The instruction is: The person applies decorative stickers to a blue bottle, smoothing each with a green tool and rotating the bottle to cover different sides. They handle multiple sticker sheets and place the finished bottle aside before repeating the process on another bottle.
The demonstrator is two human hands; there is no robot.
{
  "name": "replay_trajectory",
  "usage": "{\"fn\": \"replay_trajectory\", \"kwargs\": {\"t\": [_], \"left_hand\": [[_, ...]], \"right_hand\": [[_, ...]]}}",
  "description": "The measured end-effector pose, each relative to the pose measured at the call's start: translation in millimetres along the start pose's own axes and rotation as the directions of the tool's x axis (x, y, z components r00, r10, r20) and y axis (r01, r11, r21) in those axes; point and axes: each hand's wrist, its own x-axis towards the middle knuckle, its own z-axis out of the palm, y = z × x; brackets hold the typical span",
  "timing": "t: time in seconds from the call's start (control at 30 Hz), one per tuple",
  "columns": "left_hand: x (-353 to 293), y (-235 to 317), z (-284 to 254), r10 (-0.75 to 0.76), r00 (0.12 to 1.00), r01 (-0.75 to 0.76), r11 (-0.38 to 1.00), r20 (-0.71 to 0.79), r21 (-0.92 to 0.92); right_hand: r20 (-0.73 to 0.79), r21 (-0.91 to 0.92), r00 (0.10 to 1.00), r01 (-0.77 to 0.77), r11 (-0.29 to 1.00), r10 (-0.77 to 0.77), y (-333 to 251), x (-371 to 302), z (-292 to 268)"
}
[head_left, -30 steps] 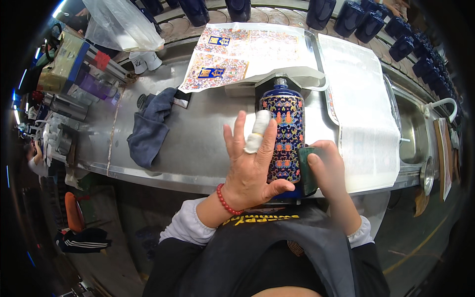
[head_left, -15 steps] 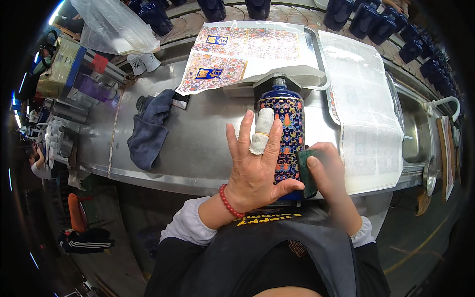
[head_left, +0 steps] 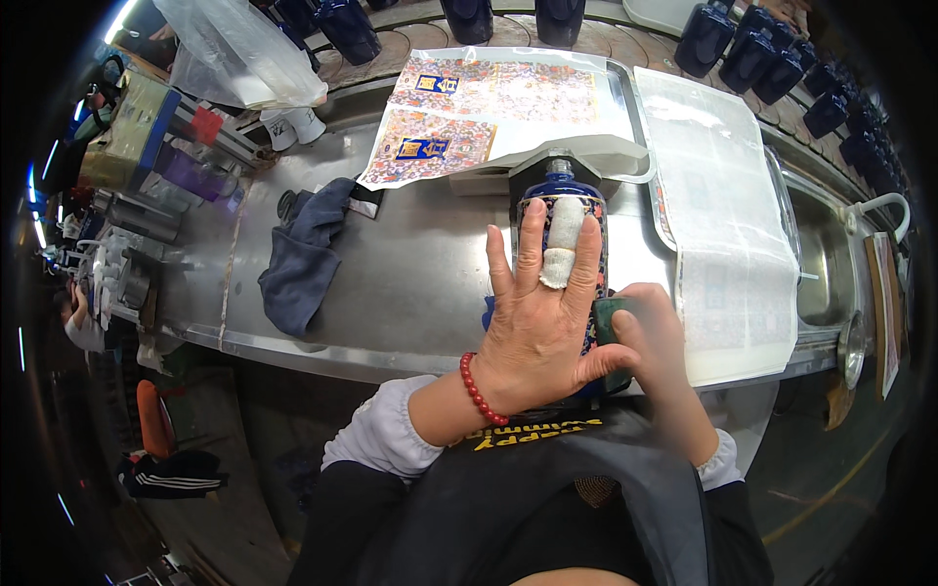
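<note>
A dark blue glass bottle (head_left: 560, 182) with a colourful floral pattern lies on its back in front of me, its neck pointing away. Spread flat across its patterned face is my left hand (head_left: 542, 327), fingers stretched out, a white cloth sleeve (head_left: 565, 240) covering the middle finger. Along the bottle's right side, my right hand (head_left: 653, 337) grips a flat dark green scraper (head_left: 610, 327) between thumb and fingers. The scraper's lower part is partly behind my left thumb. Most of the bottle's pattern is hidden beneath my left hand.
Printed decal sheets (head_left: 469, 107) lie beyond the bottle, beside a metal tray (head_left: 625, 88). White paper sheets (head_left: 733, 225) rest to the right, before a sink (head_left: 819, 249). A blue-grey cloth (head_left: 305, 259) lies left. Several blue bottles (head_left: 767, 59) line the back.
My left hand has slid right, from the bottle's left edge onto the middle of its face. The right hand keeps the scraper at the bottle's right side.
</note>
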Motion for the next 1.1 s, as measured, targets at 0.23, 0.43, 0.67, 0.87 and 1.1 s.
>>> {"fn": "replay_trajectory", "kwargs": {"t": [0.23, 0.43, 0.67, 0.87, 1.1], "left_hand": [[-24, -1, 0, -0.087, 0.989, 0.076, 0.992, -0.119, -0.097], [-11, 1, 4, -0.058, 0.994, 0.055, 0.998, -0.098, -0.035], [-6, -18, 0, -0.117, 0.986, 0.093, 0.978, -0.121, -0.186], [-1, -19, 0, -0.098, 0.993, 0.092, 0.991, -0.06, -0.1], [14, -17, -4, -0.066, 0.993, 0.055, 0.993, -0.1, -0.102]], "right_hand": [[0.006, 0.052, 0.999, -0.047, 0.998, 0.046, -3, -1, 0], [0.011, 0.019, 1.0, -0.021, 1.0, 0.021, -1, 1, -1], [0.012, 0.003, 1.0, -0.002, 1.0, 0.002, -3, 1, 0], [0.022, 0.02, 0.999, -0.029, 0.999, 0.028, -3, 1, -1], [0.016, -0.005, 1.0, 0.0, 1.0, 0.0, -2, 1, -1]]}}
